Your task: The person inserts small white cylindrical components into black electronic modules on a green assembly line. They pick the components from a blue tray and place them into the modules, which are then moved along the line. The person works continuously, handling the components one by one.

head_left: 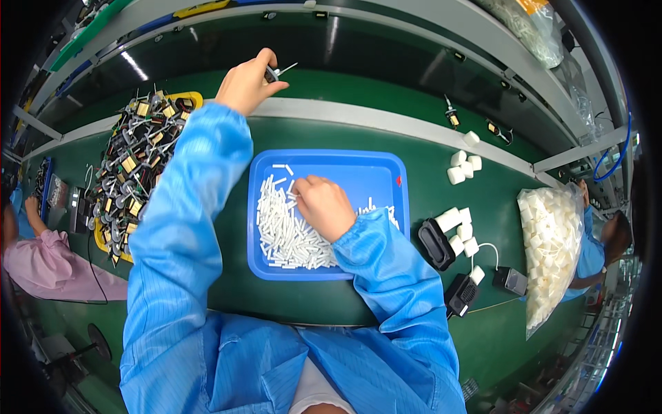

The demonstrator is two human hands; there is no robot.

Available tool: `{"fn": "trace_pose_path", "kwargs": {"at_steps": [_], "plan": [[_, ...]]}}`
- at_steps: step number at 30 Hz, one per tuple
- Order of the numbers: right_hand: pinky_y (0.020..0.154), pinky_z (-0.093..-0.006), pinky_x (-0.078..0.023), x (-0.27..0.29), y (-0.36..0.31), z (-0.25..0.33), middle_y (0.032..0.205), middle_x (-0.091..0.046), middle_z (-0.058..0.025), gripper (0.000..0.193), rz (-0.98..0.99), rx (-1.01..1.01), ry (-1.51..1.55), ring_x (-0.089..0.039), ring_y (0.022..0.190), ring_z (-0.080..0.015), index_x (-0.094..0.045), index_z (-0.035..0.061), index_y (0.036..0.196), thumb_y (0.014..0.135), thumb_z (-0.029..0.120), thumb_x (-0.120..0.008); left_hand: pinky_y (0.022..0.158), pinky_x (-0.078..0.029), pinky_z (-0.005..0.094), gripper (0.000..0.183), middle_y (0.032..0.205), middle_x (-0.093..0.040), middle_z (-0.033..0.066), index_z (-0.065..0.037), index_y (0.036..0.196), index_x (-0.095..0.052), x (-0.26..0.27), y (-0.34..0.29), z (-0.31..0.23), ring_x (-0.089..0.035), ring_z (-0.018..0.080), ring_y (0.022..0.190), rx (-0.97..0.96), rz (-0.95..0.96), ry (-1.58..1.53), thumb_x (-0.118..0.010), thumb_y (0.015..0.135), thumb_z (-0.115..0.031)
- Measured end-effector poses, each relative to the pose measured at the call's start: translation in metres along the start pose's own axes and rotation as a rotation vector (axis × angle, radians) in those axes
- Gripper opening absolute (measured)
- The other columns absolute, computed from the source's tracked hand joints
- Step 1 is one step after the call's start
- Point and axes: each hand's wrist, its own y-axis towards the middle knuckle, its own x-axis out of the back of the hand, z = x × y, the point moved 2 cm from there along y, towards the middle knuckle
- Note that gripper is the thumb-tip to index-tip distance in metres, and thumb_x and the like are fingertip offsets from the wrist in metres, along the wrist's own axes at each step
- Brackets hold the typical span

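Left hand pinches pin-tipped component beyond blue tray; right hand at white tubes inside it, can't tell if gripping. Loose pinch could drop the component.

Got a little pin-ended part in my left hand, with my right hand down at white tubes in a blue tray.
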Motion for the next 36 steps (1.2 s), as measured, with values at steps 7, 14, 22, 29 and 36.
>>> {"fn": "trace_pose_path", "kwargs": {"at_steps": [7,14,22,29,36], "plan": [[0.063,-0.0426,-0.052,0.008,-0.001,0.009,0.084,-0.057,-0.0139,0.012,-0.06,0.082,0.012,-0.059,0.079,-0.0327,-0.06,0.0035,0.082,0.07,0.001,-0.058,0.051,-0.046,0.0189,0.03,0.083,-0.063,0.0074,-0.003,0.096,-0.045,0.034,-0.142,-0.116,-0.058,0.0083,0.063,0.415,0.177,-0.905,-0.063,0.076,0.01],[0.064,-0.0421,-0.051,-0.001,0.006,0.011,0.079,-0.058,-0.0115,0.019,0.089,0.095,0.008,-0.06,0.073,-0.0326,-0.06,0.0058,0.091,0.072,0.005,-0.064,0.05,-0.041,0.0189,0.025,0.079,-0.058,0.0018,-0.005,0.108,-0.05,0.051,-0.203,-0.087,-0.054,0.007,0.06,0.671,0.011,-0.953,-0.061,0.087,-0.011],[0.06,-0.0309,-0.055,0.05,0.001,0.016,0.081,-0.062,-0.0124,0.019,0.029,-0.105,0.352,-0.065,0.071,-0.0236,-0.067,0.0011,0.091,0.072,-0.001,-0.066,0.072,-0.048,0.0255,0.02,0.091,-0.064,0.0069,-0.001,0.102,-0.057,0.029,-0.202,-0.083,-0.061,0.0135,0.08,0.52,0.096,-0.965,-0.064,0.083,-0.004],[0.063,-0.0247,-0.058,0.092,0.01,0.048,0.093,-0.065,-0.0132,0.015,-0.077,-0.325,0.976,-0.065,0.082,-0.0177,-0.067,-0.0047,0.094,0.079,-0.003,-0.067,0.071,-0.049,0.029,0.026,0.09,-0.064,0.0122,0.0,0.098,-0.061,0.029,-0.185,-0.081,-0.063,0.0233,0.08,0.364,0.092,-0.87,-0.071,0.074,-0.001],[0.062,-0.0245,-0.057,0.085,0.011,0.042,0.093,-0.065,-0.0132,0.015,-0.104,-0.362,0.891,-0.065,0.079,-0.0171,-0.067,-0.0043,0.093,0.079,-0.001,-0.068,0.069,-0.049,0.0302,0.026,0.089,-0.064,0.0132,-0.001,0.097,-0.062,0.026,-0.179,-0.076,-0.063,0.0263,0.079,0.363,0.113,-0.845,-0.071,0.072,-0.002]]}}
